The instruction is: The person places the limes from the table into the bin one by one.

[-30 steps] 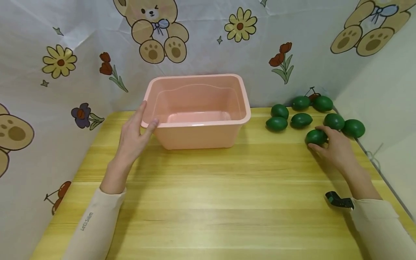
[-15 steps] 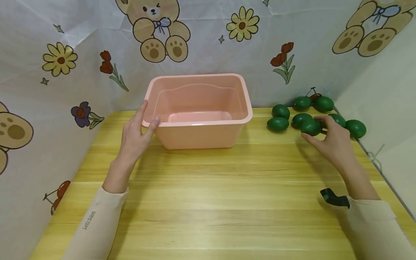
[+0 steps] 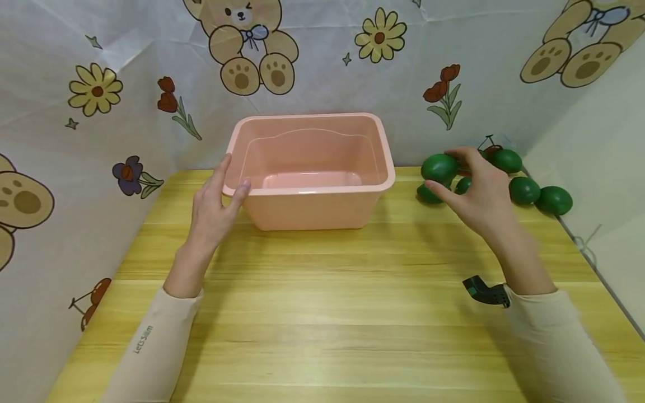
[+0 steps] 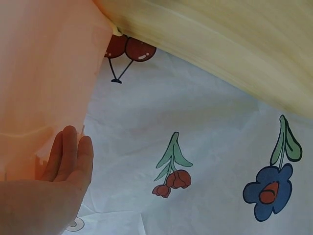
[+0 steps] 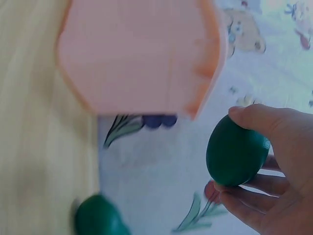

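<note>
Bears (image 3: 276, 70) and flowers (image 3: 380, 38) cover the white cloth (image 3: 322, 78) behind the yellow wooden table (image 3: 322, 280). Both hands and the pink tub (image 3: 312, 212) show from the head. From the right wrist you see better how the right hand (image 3: 481, 193) pinches a green ball (image 5: 234, 152) between thumb and fingers, up off the table. From the left wrist, straight fingers (image 4: 69, 152) show by the tub. The left hand (image 3: 214, 210) is spread, touching the tub's corner. The tub sits between that hand and the pinched ball. Other green balls (image 3: 524, 190) lie near the right hand. Letters (image 3: 143, 339) on the left sleeve (image 3: 151, 364) start with "Lets"; the rest is too small.
</note>
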The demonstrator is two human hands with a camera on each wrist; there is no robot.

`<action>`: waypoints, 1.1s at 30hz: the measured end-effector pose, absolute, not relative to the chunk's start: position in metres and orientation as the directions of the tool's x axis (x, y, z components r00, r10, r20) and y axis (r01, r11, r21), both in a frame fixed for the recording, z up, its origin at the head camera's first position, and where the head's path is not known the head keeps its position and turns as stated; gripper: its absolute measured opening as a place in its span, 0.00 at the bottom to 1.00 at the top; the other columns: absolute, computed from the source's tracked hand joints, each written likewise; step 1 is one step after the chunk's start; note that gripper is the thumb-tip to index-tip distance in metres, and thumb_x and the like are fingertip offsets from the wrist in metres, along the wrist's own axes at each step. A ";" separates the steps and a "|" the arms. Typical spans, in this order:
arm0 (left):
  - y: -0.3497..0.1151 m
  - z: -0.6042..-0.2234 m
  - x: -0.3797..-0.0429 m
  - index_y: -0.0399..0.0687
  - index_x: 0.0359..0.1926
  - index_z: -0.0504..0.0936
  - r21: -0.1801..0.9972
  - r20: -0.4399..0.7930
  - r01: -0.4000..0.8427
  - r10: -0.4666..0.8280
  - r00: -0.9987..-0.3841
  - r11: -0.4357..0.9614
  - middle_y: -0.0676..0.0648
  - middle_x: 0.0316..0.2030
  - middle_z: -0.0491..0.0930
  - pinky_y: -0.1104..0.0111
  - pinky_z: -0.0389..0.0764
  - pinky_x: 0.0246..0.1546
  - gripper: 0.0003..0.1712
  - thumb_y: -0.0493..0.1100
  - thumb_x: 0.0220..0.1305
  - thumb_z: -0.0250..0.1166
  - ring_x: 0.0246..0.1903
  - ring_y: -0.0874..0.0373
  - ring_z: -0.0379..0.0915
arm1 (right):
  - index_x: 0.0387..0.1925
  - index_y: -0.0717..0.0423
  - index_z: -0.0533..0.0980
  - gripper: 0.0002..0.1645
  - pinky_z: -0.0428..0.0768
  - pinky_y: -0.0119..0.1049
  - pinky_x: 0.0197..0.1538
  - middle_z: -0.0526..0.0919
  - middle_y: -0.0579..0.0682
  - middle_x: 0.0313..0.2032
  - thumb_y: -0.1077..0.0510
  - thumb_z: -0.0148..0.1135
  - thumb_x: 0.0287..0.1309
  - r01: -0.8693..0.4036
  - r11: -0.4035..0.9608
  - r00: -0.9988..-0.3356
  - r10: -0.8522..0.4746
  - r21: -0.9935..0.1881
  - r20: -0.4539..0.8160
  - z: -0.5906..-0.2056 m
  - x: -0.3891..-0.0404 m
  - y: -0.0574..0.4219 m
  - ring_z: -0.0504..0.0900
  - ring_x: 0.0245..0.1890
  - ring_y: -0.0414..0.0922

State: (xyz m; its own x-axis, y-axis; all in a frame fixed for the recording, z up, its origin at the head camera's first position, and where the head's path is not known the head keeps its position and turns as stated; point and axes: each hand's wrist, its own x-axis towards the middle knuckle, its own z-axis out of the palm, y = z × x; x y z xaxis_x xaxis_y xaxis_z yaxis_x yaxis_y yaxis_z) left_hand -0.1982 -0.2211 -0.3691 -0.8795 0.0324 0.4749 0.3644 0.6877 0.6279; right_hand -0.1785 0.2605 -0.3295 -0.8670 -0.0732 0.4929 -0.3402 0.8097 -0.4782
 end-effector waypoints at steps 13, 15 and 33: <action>-0.221 -0.370 -0.197 0.52 0.82 0.61 0.640 0.487 0.371 0.018 -0.873 0.673 0.41 0.77 0.67 0.40 0.68 0.73 0.45 0.64 0.73 0.60 0.73 0.37 0.68 | 0.68 0.57 0.75 0.38 0.82 0.58 0.61 0.84 0.57 0.60 0.53 0.79 0.59 -0.515 0.719 -0.798 -0.202 -0.467 0.568 -0.306 -0.192 0.192 0.84 0.59 0.57; -0.221 -0.370 -0.197 0.52 0.82 0.61 0.640 0.486 0.371 0.020 -0.874 0.672 0.40 0.77 0.67 0.39 0.68 0.72 0.45 0.65 0.73 0.60 0.73 0.36 0.68 | 0.68 0.57 0.75 0.37 0.81 0.58 0.62 0.83 0.57 0.61 0.54 0.79 0.60 -0.539 0.709 -0.787 -0.231 -0.455 0.572 -0.308 -0.195 0.185 0.84 0.60 0.56; -0.220 -0.371 -0.197 0.53 0.83 0.60 0.643 0.480 0.369 0.022 -0.877 0.671 0.41 0.78 0.66 0.39 0.67 0.73 0.45 0.65 0.74 0.58 0.74 0.37 0.67 | 0.73 0.51 0.71 0.34 0.78 0.53 0.56 0.75 0.57 0.66 0.45 0.65 0.72 -0.545 0.698 -0.834 -0.395 -0.464 0.386 -0.326 -0.198 0.167 0.72 0.56 0.53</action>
State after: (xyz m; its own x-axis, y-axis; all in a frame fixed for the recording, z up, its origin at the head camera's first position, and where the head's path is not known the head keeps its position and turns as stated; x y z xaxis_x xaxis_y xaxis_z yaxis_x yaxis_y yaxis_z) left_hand -0.1971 -0.2200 -0.3709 -0.8772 0.0223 0.4795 0.3688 0.6708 0.6434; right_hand -0.1983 0.1673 -0.3259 -0.8339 -0.3945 0.3860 -0.5451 0.6983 -0.4639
